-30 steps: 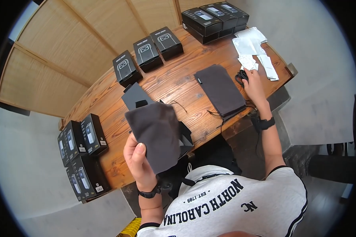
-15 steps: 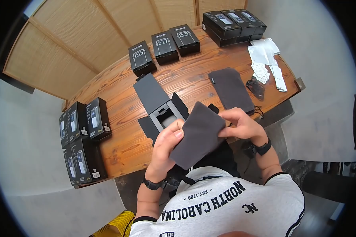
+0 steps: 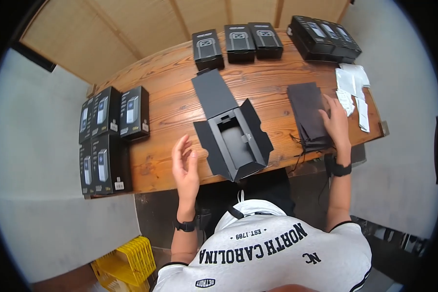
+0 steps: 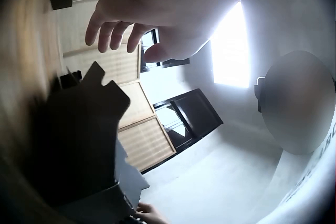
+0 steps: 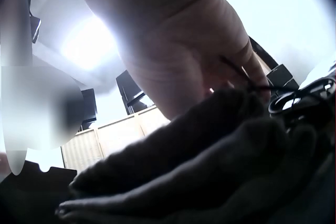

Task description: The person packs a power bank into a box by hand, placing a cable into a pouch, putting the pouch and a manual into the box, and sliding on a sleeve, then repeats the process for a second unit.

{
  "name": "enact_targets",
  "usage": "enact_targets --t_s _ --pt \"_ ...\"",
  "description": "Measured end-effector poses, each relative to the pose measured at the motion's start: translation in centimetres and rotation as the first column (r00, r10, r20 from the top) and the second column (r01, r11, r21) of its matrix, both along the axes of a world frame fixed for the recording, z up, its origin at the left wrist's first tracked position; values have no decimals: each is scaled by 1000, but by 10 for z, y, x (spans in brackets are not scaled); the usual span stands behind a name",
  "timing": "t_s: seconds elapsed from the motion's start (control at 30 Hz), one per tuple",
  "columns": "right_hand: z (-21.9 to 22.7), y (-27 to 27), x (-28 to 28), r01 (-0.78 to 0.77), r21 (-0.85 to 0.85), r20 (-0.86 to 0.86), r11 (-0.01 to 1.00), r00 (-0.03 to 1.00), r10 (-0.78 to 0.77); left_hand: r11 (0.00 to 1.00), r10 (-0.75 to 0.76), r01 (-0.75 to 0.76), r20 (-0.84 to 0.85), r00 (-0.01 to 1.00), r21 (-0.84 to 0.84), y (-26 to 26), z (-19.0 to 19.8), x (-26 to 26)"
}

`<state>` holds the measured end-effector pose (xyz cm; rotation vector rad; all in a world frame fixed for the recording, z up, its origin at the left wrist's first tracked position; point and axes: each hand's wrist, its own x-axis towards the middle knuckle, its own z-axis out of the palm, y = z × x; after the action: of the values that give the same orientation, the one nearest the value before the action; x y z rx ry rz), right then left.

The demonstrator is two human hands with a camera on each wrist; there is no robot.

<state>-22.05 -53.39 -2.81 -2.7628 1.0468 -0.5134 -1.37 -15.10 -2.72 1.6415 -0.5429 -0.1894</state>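
An open black box with a grey insert lies near the table's front edge, its flaps spread. My left hand is held to the left of it, empty, fingers loosely bent; the left wrist view also shows this hand above the dark flaps. At the right, dark grey cloth pouches lie stacked. My right hand is at their right edge, fingers extended. In the right wrist view the hand is just over the pouches; whether it touches them is unclear.
Black boxes line the back edge, with a stack at the back right. More boxes stand at the left. White packets and papers lie far right. A yellow crate stands below the table.
The pouch that both hands held is now out of them, and a pouch lies on the stack. My left hand has moved left, my right hand to the right. The view has shifted.
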Motion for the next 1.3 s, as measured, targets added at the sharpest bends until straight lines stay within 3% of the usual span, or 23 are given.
enact_targets --t_s 0.07,0.1,0.13,0.17,0.27,0.37,0.4,0.47,0.53,0.63,0.67,0.7,0.83,0.9,0.93,0.97,1.0,1.03,1.13,1.17,1.23,1.27,1.3 --pt "2 14 13 -166 150 271 975 955 121 999 -43 43 -121 992 -8 4 -14 -7" --pt "-3 20 24 -181 156 270 971 953 134 997 -70 68 -170 983 -18 3 -19 -11" --pt "-12 26 38 -351 433 437 830 887 147 994 -105 108 -168 980 6 3 -23 -16" --pt "-16 34 52 -520 621 586 586 805 92 988 -143 149 -165 976 29 0 -24 -21" --pt "-15 71 97 -572 688 583 447 802 130 964 -235 240 -54 970 113 -7 -41 -30" --pt "-29 90 137 -603 761 602 242 794 87 914 -340 261 236 910 312 -21 -15 -38" --pt "-31 95 150 -600 788 596 140 800 74 884 -366 237 280 888 403 -24 -16 -41" --pt "-33 102 159 -569 819 565 70 822 66 828 -408 174 359 839 533 -27 -21 -42" --pt "-49 101 168 -612 790 613 -23 789 38 844 -386 186 328 862 503 -26 -25 -43" --pt "-36 109 160 -659 750 658 66 752 31 855 -371 190 315 873 482 -19 -23 -42" --pt "-32 108 158 -748 630 728 210 663 177 858 -365 190 307 879 477 -17 -22 -41" --pt "-37 107 153 -765 601 732 230 643 224 883 -369 202 361 856 423 -13 -27 -37" --pt "-34 120 120 -751 479 685 453 643 341 940 -272 206 233 934 271 -2 -37 -44" --pt "-36 130 102 -718 547 713 431 669 209 993 -106 110 86 991 -44 0 -46 -48" --pt "-38 134 94 -708 580 726 402 674 140 996 -92 94 264 960 6 5 -42 -46" --pt "-40 138 86 -700 610 733 370 677 72 995 -92 96 274 957 0 9 -34 -43" --pt "-38 145 80 -707 647 743 285 669 -28 960 -226 107 494 839 257 13 -26 -40" --pt "-47 145 75 -730 605 762 319 647 34 870 -392 41 638 663 492 14 -18 -38" --pt "-53 160 71 -784 618 773 -58 619 -140 824 -466 51 623 629 565 8 -10 -30" --pt "-51 162 71 -737 655 721 -167 676 -154 815 -487 83 599 635 574 6 -11 -27" --pt "-55 167 77 -697 692 696 -187 713 -80 816 -451 38 594 666 577 6 -14 -20" --pt "-60 169 80 -707 704 709 -66 705 8 825 -394 -27 607 690 565 5 -15 -13" --pt "-63 169 80 -713 698 715 -68 699 8 828 -334 -92 618 712 553 5 -17 -6"
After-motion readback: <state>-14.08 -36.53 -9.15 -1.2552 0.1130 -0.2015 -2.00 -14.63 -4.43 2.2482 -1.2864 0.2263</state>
